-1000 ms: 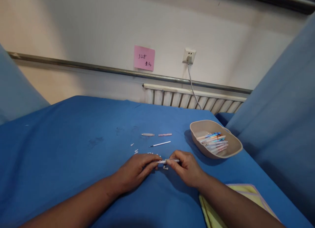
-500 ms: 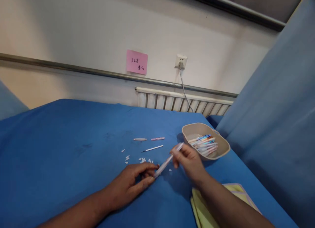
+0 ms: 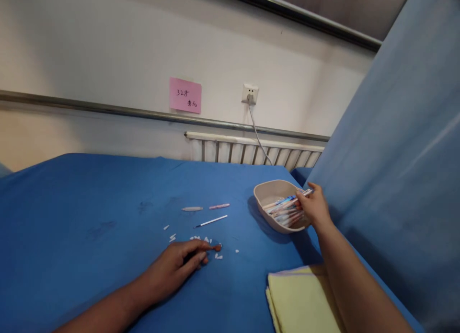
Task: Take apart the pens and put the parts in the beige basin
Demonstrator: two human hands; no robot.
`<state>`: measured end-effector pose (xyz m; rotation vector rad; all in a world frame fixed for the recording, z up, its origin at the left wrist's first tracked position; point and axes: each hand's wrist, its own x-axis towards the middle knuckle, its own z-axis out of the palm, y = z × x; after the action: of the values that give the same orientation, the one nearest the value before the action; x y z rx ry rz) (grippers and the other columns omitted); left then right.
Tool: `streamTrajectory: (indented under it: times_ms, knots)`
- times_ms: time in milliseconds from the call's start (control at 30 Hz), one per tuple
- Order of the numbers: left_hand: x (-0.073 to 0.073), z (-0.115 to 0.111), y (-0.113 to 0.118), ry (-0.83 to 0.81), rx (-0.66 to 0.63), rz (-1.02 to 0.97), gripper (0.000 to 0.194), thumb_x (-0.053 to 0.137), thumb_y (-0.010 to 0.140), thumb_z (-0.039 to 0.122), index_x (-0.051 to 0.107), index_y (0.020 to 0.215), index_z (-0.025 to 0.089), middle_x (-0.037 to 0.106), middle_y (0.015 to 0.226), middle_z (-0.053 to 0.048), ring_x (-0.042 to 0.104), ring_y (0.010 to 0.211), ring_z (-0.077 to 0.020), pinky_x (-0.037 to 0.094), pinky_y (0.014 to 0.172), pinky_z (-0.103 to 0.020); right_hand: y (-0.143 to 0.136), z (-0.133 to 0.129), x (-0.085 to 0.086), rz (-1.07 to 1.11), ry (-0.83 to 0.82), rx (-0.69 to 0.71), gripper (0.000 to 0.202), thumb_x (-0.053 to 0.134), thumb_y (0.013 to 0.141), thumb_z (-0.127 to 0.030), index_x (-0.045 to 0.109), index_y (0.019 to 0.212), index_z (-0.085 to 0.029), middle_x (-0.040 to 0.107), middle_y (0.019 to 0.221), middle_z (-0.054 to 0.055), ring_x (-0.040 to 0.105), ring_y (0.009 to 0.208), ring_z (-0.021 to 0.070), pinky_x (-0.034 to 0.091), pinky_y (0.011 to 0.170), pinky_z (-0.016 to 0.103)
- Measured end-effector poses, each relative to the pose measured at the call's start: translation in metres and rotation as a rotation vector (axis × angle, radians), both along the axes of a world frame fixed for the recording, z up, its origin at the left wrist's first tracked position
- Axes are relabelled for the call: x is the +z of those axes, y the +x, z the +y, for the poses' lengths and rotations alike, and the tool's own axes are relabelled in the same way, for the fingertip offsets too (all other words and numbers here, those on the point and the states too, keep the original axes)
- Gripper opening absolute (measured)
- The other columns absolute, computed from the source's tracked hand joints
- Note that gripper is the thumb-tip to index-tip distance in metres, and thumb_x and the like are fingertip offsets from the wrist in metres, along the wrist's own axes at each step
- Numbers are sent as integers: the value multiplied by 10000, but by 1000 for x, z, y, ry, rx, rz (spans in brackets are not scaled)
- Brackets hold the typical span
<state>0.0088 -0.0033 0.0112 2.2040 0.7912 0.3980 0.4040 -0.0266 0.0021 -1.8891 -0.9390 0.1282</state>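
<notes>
My right hand (image 3: 315, 206) is over the right rim of the beige basket (image 3: 259, 191), its fingers closed on the end of a pen (image 3: 304, 193). Several more pens (image 3: 283, 211) lie in a heap inside the basket. My left hand (image 3: 185, 263) rests on the blue sheet with fingers apart and nothing seen in it. Its index fingertip is among small white pointed pieces (image 3: 206, 239). Beyond them lie a pen refill (image 3: 212, 221) with a dark tip, a pale grey pen barrel (image 3: 192, 209) and a pink patterned barrel piece (image 3: 219, 206).
A folded yellow cloth (image 3: 300, 299) lies at the front right, under my right forearm. A blue curtain (image 3: 406, 155) hangs to the right. Behind the blue-covered surface stand a white radiator (image 3: 247, 148) and a wall with a socket (image 3: 250, 93) and a pink note (image 3: 185, 95).
My right hand has moved right, from the middle of the sheet to the basket, with the pen. My left hand has let go of the pen's other end. The view has shifted slightly right.
</notes>
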Motion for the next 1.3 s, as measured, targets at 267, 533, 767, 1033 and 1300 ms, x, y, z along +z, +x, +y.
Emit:
streamTrajectory:
  times_ms: [267,533,767,1033,1300]
  knots:
    - [-5,7,-6,23,80,-29,293,423,899,366,632,1036,215,680,803,0,624,724,-138,485,688,-231,-4,-4,8,-336,-452,-20,405,520,815,-405,583,1126,-153,689,902,114,647,848,244,444,705,311]
    - [-6,24,-17,82,285,-86,285,453,865,367,626,996,183,711,846,-21,655,737,-165,517,727,-282,-12,-12,12,-483,-454,-31,319,468,838,-379,636,1002,-163,687,901,124,636,824,261,436,690,339]
    - [-22,48,-23,269,399,-58,308,441,872,365,622,1042,183,701,974,-43,645,903,-202,491,844,-328,-99,-29,20,-618,75,401,213,430,881,-252,576,1018,-179,646,954,88,593,885,203,431,814,306]
    - [-32,88,-12,543,451,85,363,440,856,213,559,1190,137,555,1275,-111,473,1191,-240,331,1038,-401,-201,-17,-3,-696,-215,883,277,499,841,-110,574,1095,-191,624,1087,76,553,997,221,400,853,324]
    - [-34,96,-11,542,348,163,263,522,850,277,643,1060,174,671,973,-89,571,928,-232,413,878,-384,-220,11,-2,-826,-368,777,421,756,656,-248,595,1031,-146,642,999,127,562,950,277,390,798,345]
